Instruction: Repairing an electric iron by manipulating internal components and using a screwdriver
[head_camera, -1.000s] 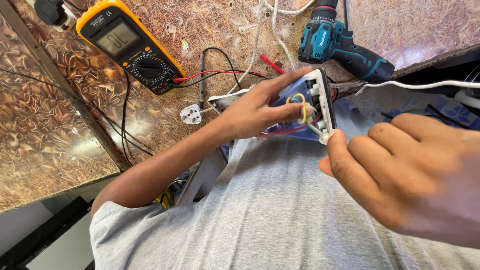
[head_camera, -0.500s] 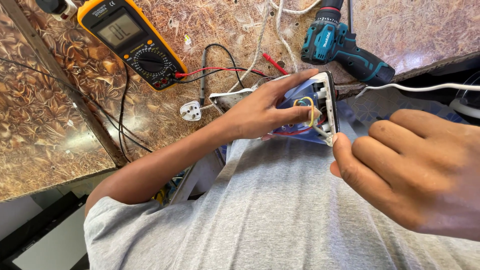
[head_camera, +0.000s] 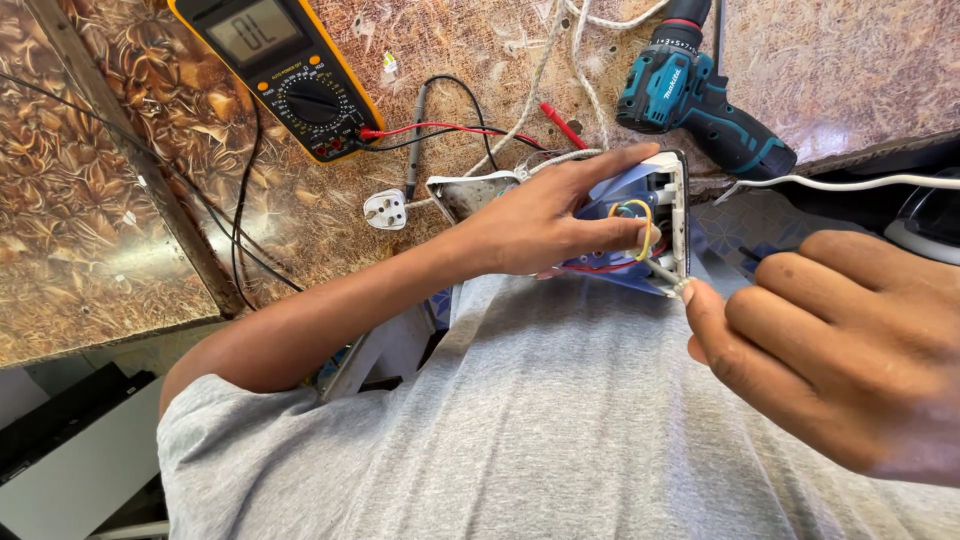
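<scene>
My left hand (head_camera: 545, 215) grips an opened blue and white appliance (head_camera: 640, 190), a clothes iron by its shape, held against my grey shirt with its rear wiring exposed. Yellow and red wires (head_camera: 640, 225) loop inside the open back. My right hand (head_camera: 840, 345) is closed, with its thumb and forefinger pinching a thin metal tool tip (head_camera: 668, 275) at the lower edge of the appliance's back. What kind of tool it is stays hidden inside the fist.
On the brown patterned worktop (head_camera: 130, 200) lie a yellow multimeter (head_camera: 280, 70) with red and black probe leads (head_camera: 440, 130), a white three-pin plug (head_camera: 385, 210), a teal cordless drill (head_camera: 700, 100) and a braided white cord (head_camera: 560, 60). A white cable (head_camera: 850, 183) runs off right.
The view has drifted so the worktop items sit higher in the frame. Both hands keep their hold, with my right hand staying at the lower corner of the appliance's back.
</scene>
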